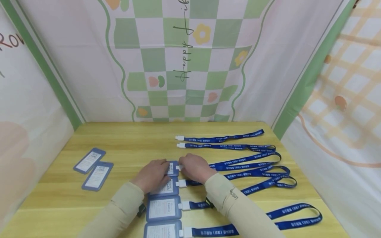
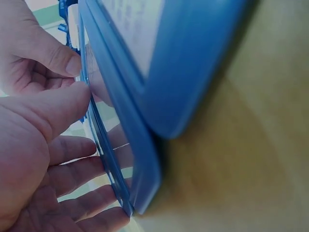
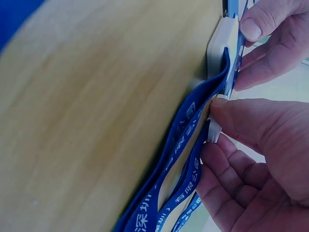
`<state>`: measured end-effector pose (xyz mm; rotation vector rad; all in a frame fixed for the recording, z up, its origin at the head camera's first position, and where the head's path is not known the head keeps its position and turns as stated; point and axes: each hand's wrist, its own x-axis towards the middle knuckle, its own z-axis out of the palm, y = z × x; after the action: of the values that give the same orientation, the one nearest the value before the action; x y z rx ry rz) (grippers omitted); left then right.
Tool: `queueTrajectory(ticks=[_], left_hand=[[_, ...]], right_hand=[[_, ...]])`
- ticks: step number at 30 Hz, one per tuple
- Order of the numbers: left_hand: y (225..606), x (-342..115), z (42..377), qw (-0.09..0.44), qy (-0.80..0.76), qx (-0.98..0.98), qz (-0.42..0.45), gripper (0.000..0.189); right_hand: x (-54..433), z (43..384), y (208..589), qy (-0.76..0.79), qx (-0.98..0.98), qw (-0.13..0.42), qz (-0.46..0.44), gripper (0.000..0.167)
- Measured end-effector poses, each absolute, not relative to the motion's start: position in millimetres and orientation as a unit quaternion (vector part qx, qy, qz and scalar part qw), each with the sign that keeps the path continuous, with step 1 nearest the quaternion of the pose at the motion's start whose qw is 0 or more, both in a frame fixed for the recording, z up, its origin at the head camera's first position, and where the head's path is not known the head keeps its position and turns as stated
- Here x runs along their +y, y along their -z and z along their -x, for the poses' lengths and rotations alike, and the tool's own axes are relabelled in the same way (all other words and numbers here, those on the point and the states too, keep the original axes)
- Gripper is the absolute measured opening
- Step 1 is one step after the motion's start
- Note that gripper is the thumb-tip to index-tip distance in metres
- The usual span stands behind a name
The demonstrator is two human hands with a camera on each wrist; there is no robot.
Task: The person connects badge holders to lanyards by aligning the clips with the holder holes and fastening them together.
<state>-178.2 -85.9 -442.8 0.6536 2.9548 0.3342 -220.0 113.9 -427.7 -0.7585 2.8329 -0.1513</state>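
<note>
My left hand (image 1: 151, 175) holds the farthest blue-framed badge holder (image 1: 173, 168) of a column, thumb on one side and fingers along its far edge in the left wrist view. Just to its right, my right hand (image 1: 194, 167) pinches the white plastic clip (image 3: 215, 129) of a blue lanyard (image 1: 235, 163) between thumb and fingers. The clip meets the holder's short right end; fingers hide whether it is fastened. Directly nearer lies a second badge holder (image 1: 169, 188), partly under my left hand, with a white clip (image 1: 182, 183) at its end.
Two more badge holders (image 1: 163, 208) (image 1: 163, 230) with lanyards continue the column toward me. Two loose badge holders (image 1: 90, 161) (image 1: 97, 176) overlap at the left of the wooden table (image 1: 128, 138). Two lanyards (image 1: 220, 138) (image 1: 220, 146) lie beyond my hands. Printed cloth (image 1: 202, 59) hangs behind.
</note>
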Motion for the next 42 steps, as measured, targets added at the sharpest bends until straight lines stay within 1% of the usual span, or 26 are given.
queueTrajectory(ticks=[8,20,25,35,39,42], left_hand=[[444,-83,179,0.035,-0.104,0.973,-0.202,0.045],[444,-82,178,0.02,-0.123,0.971,-0.203,0.037],[444,-81,178,0.02,-0.121,0.972,-0.2,0.038],[446,-80,179,0.024,-0.113,0.974,-0.195,0.041],[448,-80,179,0.021,-0.115,0.974,-0.195,0.041],[449,-80,179,0.018,-0.117,0.973,-0.198,0.04]], right_hand=[[113,220,429,0.056,0.962,0.101,0.249,0.029],[112,224,425,0.079,0.957,0.103,0.26,0.032],[111,228,421,0.089,0.961,0.072,0.252,0.032],[106,247,415,0.07,0.967,-0.023,0.243,0.028],[103,254,415,0.055,0.969,-0.032,0.238,0.027],[101,258,414,0.049,0.972,-0.024,0.229,0.027]])
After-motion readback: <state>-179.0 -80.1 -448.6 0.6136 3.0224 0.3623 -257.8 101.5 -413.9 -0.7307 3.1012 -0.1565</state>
